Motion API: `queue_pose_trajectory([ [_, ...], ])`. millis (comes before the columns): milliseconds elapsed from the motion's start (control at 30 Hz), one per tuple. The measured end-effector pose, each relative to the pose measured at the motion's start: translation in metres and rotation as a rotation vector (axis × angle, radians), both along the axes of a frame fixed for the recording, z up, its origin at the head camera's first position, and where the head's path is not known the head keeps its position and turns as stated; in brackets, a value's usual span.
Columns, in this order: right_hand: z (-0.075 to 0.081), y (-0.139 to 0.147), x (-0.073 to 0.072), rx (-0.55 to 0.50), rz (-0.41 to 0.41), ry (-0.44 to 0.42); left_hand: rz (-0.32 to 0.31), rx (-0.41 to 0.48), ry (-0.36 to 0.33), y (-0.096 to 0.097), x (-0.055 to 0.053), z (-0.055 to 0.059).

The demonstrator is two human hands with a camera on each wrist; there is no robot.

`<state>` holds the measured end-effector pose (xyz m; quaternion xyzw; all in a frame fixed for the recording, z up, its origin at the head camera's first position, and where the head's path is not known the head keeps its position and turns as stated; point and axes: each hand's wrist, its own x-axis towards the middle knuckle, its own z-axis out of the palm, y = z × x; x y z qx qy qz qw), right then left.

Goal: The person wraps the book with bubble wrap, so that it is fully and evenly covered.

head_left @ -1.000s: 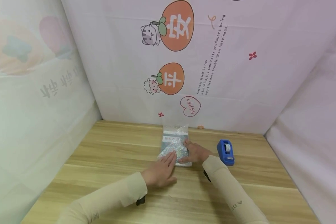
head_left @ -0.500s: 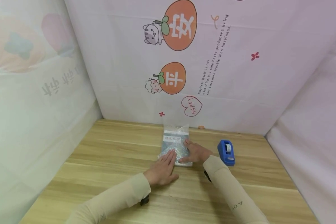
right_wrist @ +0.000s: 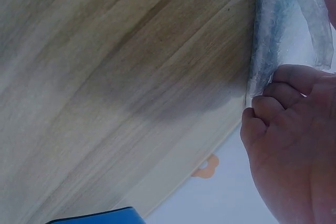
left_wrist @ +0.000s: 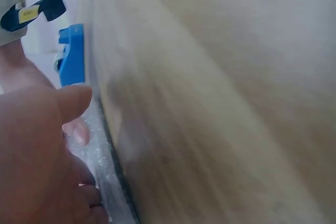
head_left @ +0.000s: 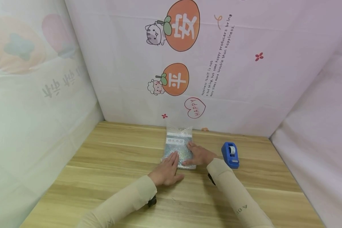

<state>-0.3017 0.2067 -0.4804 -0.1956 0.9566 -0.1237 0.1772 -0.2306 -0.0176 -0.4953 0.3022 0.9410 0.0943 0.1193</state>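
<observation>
A flat book [head_left: 175,141] with a blue-grey cover and a white label lies on the table, covered by clear bubble wrap [head_left: 185,130] that extends past its far end. My left hand [head_left: 166,171] presses straight fingers onto the near left part of the wrapped book, its thumb spread off to the side. On the right edge, my right hand [head_left: 200,155] rests its fingers and thumb over the wrap. Seen from the right wrist, loose wrap [right_wrist: 320,30] stands up near the fingers. The left wrist view has the wrapped edge [left_wrist: 107,166] beside the left palm.
A blue tape dispenser [head_left: 230,155] with a roll in it stands to the right of the right hand. The wood-grain table [head_left: 117,152] ends at a printed cloth wall [head_left: 125,95] behind the book, with more cloth at both sides.
My left wrist and forearm have shifted a little to the right, while the fingertips stay on the wrapped book. The right hand has kept its place.
</observation>
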Motion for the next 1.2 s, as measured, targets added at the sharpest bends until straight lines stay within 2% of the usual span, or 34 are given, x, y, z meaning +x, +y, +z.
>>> queue_pose_trajectory([
  [233,0.000,-0.001,-0.006,-0.009,0.001,0.009,0.034,0.028,-0.080,0.000,-0.003,0.017],
  [533,0.006,-0.002,-0.008,-0.025,-0.004,-0.026,0.064,0.016,-0.087,0.001,-0.005,0.016],
  [700,0.014,0.000,-0.011,-0.073,-0.021,-0.046,0.067,0.010,-0.078,0.001,-0.006,0.017],
  [833,0.021,0.002,-0.019,-0.079,-0.008,0.000,0.070,0.021,-0.082,0.001,-0.006,0.020],
  [967,0.029,0.006,-0.032,-0.051,0.044,0.075,0.076,0.035,-0.095,0.002,-0.005,0.024],
  [1133,0.036,0.014,-0.047,-0.064,0.037,0.124,0.092,0.051,-0.117,0.003,-0.002,0.022],
  [1200,0.035,0.018,-0.052,-0.101,0.014,0.134,0.098,0.052,-0.122,0.003,0.000,0.019],
])
